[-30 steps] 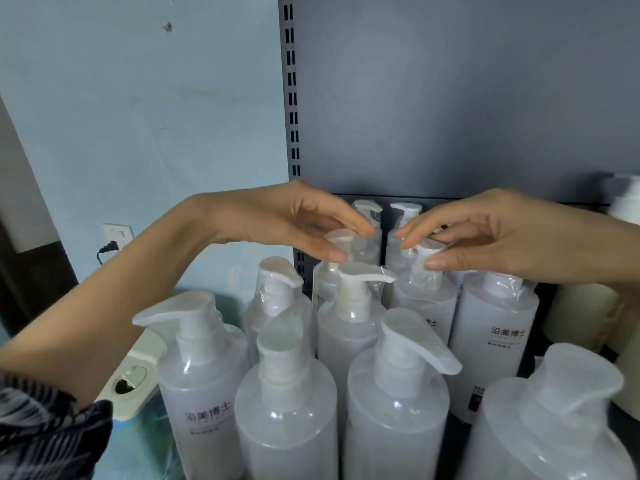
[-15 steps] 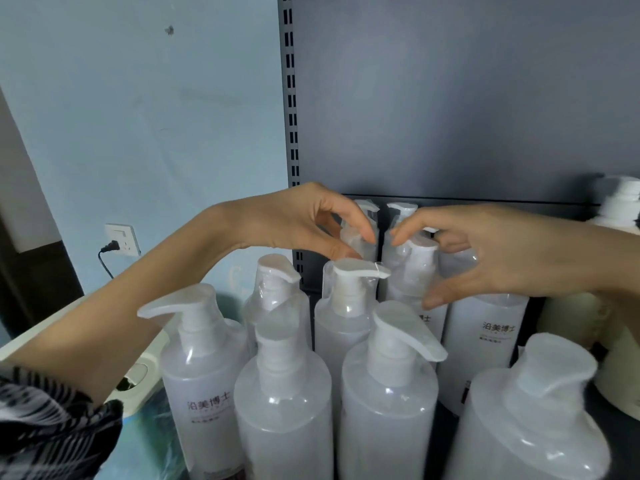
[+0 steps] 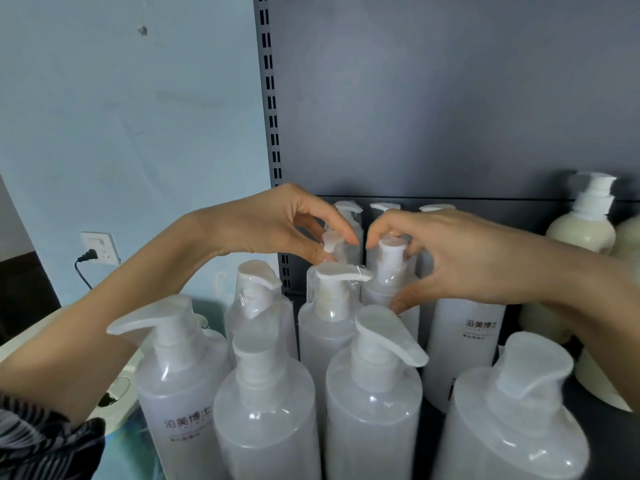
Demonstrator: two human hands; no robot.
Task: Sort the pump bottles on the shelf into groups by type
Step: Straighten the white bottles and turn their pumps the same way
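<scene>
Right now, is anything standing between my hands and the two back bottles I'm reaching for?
Nothing visible. The left hand pinches one clear bottle's pump; the right hand grips the neighbouring bottle. Both arms pass above the front bottles.

clear bottles [image 3: 372, 403] packed touching, no gaps between; open air above pump heads [image 3: 341, 271].

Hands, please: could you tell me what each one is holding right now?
Left hand: pinches a rear pump.
Right hand: grips the neighbouring pump.
</scene>
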